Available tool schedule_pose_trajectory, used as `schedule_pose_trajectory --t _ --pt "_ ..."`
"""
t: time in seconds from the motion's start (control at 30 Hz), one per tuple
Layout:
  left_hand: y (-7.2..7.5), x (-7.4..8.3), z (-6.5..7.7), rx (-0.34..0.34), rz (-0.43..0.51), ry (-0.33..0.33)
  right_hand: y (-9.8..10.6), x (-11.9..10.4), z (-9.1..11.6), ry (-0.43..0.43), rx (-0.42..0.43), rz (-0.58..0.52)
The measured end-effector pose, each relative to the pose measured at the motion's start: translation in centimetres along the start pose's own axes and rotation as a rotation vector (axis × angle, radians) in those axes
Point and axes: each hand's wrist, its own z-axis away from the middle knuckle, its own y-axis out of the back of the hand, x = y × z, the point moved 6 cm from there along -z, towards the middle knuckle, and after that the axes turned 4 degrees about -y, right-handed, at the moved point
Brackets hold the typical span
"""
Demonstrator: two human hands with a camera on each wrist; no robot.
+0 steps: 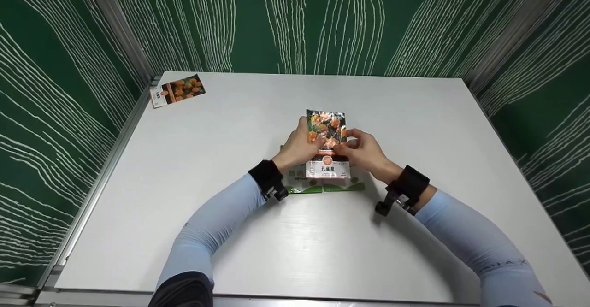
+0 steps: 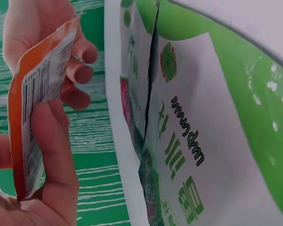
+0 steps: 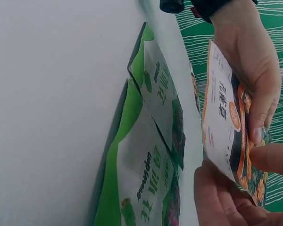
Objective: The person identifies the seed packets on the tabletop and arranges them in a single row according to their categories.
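Observation:
Above the middle of the table, both hands hold a seed packet (image 1: 327, 171) with orange flowers on its front and a white label at its lower end. My left hand (image 1: 297, 148) grips its left side, thumb across the front. On the opposite edge, my right hand (image 1: 368, 155) pinches it between thumb and fingers. A barcode on the packet's back (image 2: 37, 84) faces the left wrist view. Beneath, two green-and-white packets, a left one (image 3: 153, 70) and a right one (image 3: 141, 174), lie side by side on the table, partly hidden from the head view.
Another orange-flower seed packet (image 1: 179, 91) lies at the table's far left corner. The white table (image 1: 221, 127) is bordered by green panels (image 1: 313, 26) with white streaks at the back and sides.

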Motion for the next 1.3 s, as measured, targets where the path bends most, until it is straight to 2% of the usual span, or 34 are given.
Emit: schedule_pose_trajectory --t 0.17,0.27,0.53,0.77,0.87,1.0,1.1,1.3 --pt "-0.2 -0.2 0.1 -0.012 0.008 -0.044 0.2 0.2 0.0 0.017 -0.026 -0.067" --pt "-0.2 -0.3 0.1 -0.024 0.008 -0.036 0.3 0.2 0.0 0.016 -0.035 -0.103" --pt "0.3 -0.2 0.2 -0.007 0.015 -0.049 1.1 -0.1 0.3 0.017 -0.026 -0.080" --pt "0.9 -1.0 0.6 -0.051 0.232 -0.006 2.8 0.7 0.4 0.011 -0.009 -0.128" --pt "1.7 -1.4 0.5 -0.039 0.247 0.002 3.7 1.1 0.5 0.007 0.009 -0.128" --pt "2.9 -1.7 0.3 -0.005 0.199 -0.017 5.0 1.9 0.9 -0.002 0.022 -0.115" --pt "3.7 -1.8 0.2 0.020 0.116 -0.052 5.9 2.3 1.2 -0.010 0.031 -0.116" --pt "4.9 -2.1 0.5 0.087 -0.138 -0.100 7.3 2.9 1.4 -0.028 0.078 -0.080"
